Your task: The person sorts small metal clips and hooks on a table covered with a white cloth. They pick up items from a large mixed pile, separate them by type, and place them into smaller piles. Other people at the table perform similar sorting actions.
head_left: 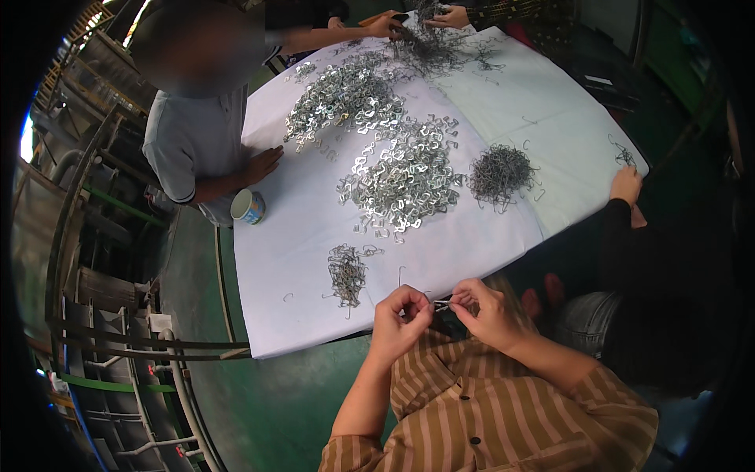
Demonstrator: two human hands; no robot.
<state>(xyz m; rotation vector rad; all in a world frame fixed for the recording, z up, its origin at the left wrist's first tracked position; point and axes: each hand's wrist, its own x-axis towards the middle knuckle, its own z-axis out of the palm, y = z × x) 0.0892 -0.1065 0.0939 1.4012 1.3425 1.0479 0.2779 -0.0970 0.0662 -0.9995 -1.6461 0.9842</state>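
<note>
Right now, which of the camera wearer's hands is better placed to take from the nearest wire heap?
Probably the left hand: it is closer to that wire heap, while the right hand is farther off to the right. Both hands, though, hold a small metal piece between them.

This looks like a factory workshop: a green floor (291, 409), metal railings (141, 339) and pale pipes (153, 446) show on the left. Several people (185, 141) surround a white-covered tabletop (472, 248) bearing bulk heaps of wire hooks (501, 175) and flat metal loops (405, 179).
</note>
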